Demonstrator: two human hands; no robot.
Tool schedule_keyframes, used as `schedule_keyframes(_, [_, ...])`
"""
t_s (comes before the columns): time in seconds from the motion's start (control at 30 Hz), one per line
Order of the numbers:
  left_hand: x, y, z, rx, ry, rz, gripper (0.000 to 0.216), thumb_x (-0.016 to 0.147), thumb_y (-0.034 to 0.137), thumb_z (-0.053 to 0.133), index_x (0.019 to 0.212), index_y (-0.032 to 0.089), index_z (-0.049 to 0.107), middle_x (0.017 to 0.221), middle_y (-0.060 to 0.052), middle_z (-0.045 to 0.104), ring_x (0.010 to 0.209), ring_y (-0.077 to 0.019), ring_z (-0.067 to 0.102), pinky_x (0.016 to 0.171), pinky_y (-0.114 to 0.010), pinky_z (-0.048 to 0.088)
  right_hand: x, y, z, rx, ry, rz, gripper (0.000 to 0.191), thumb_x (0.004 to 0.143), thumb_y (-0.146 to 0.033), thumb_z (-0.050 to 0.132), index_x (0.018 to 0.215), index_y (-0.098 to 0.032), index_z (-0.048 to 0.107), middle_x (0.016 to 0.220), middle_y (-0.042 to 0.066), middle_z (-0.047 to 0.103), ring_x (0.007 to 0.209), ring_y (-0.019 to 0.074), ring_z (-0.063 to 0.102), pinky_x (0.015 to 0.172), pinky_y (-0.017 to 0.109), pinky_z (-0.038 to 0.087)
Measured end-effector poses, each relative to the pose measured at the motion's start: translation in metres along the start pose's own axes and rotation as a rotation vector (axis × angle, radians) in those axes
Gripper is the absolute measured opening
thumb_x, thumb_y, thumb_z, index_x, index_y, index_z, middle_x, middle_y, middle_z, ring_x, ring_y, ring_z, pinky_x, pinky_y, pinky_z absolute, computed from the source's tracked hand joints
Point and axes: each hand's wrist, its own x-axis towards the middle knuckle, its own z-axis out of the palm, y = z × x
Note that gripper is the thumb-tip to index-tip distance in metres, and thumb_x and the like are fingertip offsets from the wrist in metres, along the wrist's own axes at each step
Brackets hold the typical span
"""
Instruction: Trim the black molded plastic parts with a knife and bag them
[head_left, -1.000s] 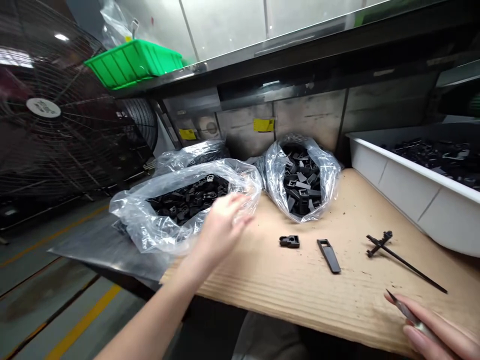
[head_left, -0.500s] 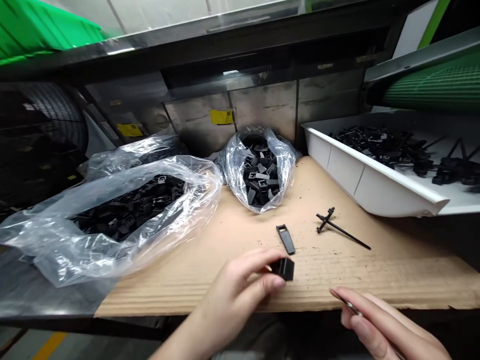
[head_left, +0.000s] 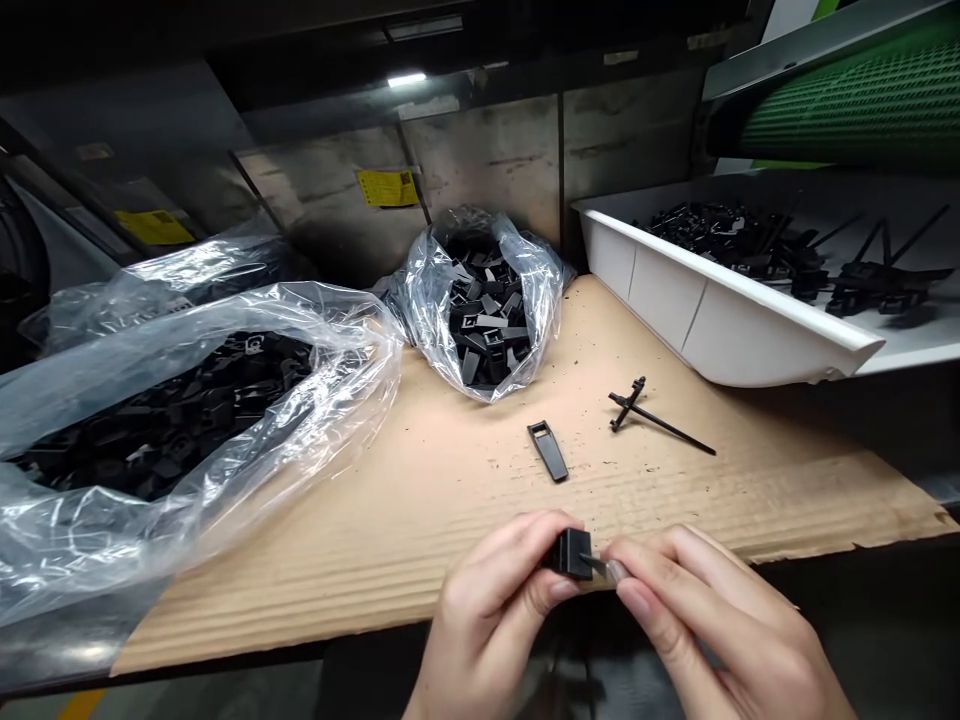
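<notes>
Between thumb and fingers, my left hand [head_left: 502, 610] grips a small black block-shaped plastic part [head_left: 574, 553] near the cardboard's front edge. My right hand [head_left: 712, 610] pinches a thin metal blade [head_left: 598, 565], whose tip meets the right face of that part. Most of the blade's handle is hidden in my fingers. Just beyond my hands, a flat black tapered clip [head_left: 549, 452] with a square opening lies on the cardboard [head_left: 450, 480]. Farther right lies a black plastic sprue [head_left: 637, 405] with a long thin stem.
A clear bag of black clips [head_left: 487, 310] stands at the back middle. On the left, a larger open bag [head_left: 360, 390] holds black parts. A white tray [head_left: 675, 300] of black parts sits at the right, below a green conveyor belt [head_left: 862, 110].
My right hand has moved left and brought the blade against the black part. My left hand still holds the part. The view has shifted right and down.
</notes>
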Motion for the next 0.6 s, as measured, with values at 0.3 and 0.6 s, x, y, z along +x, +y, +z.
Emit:
schedule_keyframes(0.3, [0.004, -0.001, -0.001, 0.089, -0.093, 0.053, 0.027, 0.087, 0.012, 0.058, 0.106, 0.029, 0.065, 0.099, 0.004, 0.068, 0.092, -0.0115, 0.062, 0.082, -0.013, 0.044, 0.003, 0.001, -0.012, 0.147, -0.009, 0.191, 0.017, 0.093, -0.016, 0.041, 0.091, -0.026, 0.055, 0.063, -0.007, 0.059, 0.05, 0.0058, 0.058, 0.049, 0.011, 0.046])
schedule_keyframes(0.6, [0.002, -0.005, -0.003, 0.102, -0.092, 0.109, 0.036, 0.086, 0.008, 0.058, 0.111, 0.033, 0.063, 0.101, 0.007, 0.068, 0.092, -0.0085, 0.063, 0.084, -0.01, 0.044, 0.009, -0.008, -0.004, 0.211, -0.074, 0.13, 0.018, 0.091, -0.013, 0.045, 0.078, -0.023, 0.054, 0.065, -0.006, 0.059, 0.057, 0.0065, 0.058, 0.055, 0.013, 0.043])
